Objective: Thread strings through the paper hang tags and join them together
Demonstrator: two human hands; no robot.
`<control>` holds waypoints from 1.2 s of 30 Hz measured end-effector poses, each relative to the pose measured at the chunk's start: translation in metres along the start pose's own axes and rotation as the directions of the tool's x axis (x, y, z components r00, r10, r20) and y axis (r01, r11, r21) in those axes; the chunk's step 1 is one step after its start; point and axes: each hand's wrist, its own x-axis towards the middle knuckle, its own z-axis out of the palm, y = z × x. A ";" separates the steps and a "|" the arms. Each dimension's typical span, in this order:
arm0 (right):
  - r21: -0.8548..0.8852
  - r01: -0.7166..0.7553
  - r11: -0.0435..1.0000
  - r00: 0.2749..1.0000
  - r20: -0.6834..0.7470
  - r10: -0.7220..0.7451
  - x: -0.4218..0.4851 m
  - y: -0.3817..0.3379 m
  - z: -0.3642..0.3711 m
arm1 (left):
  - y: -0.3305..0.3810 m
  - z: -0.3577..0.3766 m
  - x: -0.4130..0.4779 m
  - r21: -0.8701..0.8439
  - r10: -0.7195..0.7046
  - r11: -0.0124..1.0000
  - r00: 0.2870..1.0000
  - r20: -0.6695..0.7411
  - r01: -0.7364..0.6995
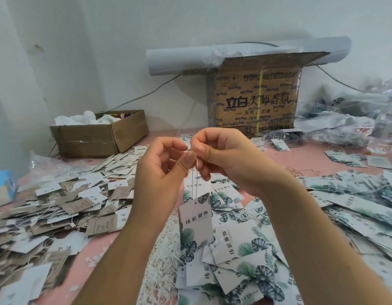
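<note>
Midair, left hand [160, 172], right hand [230, 159] pinch string [196, 181]; tags [239, 241] litter pink table [305, 156]; white wall [102, 51].

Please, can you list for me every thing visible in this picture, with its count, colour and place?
hanging tag: one, pale with green leaves, dangling from the string, centre
string: one, white, two strands, between hands and hanging tag
leaf-print tags: many, white and green, heaped centre and right
brown and white tags: many, heaped left
loose strings: many, white, below the hanging tag
small box: one, brown cardboard, open, back left
large box: one, brown, printed, back centre
paper roll: one, white, atop large box
plastic bags: several, clear, back right
table: one, pink
left hand: one, pinches string
right hand: one, pinches string
</note>
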 end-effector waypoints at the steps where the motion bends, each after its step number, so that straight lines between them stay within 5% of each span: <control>1: -0.022 -0.005 1.000 1.000 0.008 0.005 0.000 0.001 0.001 | -0.001 0.000 0.000 0.013 -0.012 1.000 1.000 0.007 0.012; 6: -0.100 0.038 0.994 0.994 -0.096 -0.048 0.003 0.001 0.001 | -0.004 -0.005 0.001 0.197 -0.136 0.975 0.979 0.149 0.106; 11: -0.084 0.121 0.989 0.960 -0.245 -0.139 0.003 -0.001 -0.009 | -0.008 -0.009 -0.001 0.472 -0.322 0.872 0.882 0.345 0.134; 15: -0.077 0.142 0.987 0.927 -0.339 -0.160 0.002 0.000 -0.019 | -0.012 -0.010 0.000 0.503 -0.248 0.863 0.914 0.320 0.058; 18: -0.157 0.026 0.987 0.924 -0.372 -0.084 0.003 0.008 -0.029 | -0.011 -0.012 0.003 0.416 -0.183 0.907 0.949 0.258 0.063; 21: -0.214 -0.199 0.956 0.945 -0.300 0.130 0.005 0.027 -0.032 | -0.007 -0.013 0.004 0.302 -0.148 0.949 0.973 0.178 0.089; 24: -0.176 -0.303 0.937 0.953 -0.080 0.293 0.005 0.041 -0.026 | -0.009 -0.014 0.005 0.198 -0.144 0.972 0.987 0.075 0.127; 27: -0.008 -0.306 0.952 0.947 0.097 0.305 0.004 0.042 -0.022 | -0.011 -0.015 0.006 0.143 -0.151 0.978 0.988 0.002 0.150; 32: 0.194 -0.313 0.930 0.947 0.132 0.291 0.005 0.039 -0.026 | -0.013 -0.017 0.006 0.105 -0.134 0.984 0.988 -0.074 0.141; 36: 0.112 -0.304 0.946 0.945 0.163 0.284 0.004 0.034 -0.028 | -0.016 -0.016 0.007 0.109 -0.127 0.985 0.988 -0.091 0.136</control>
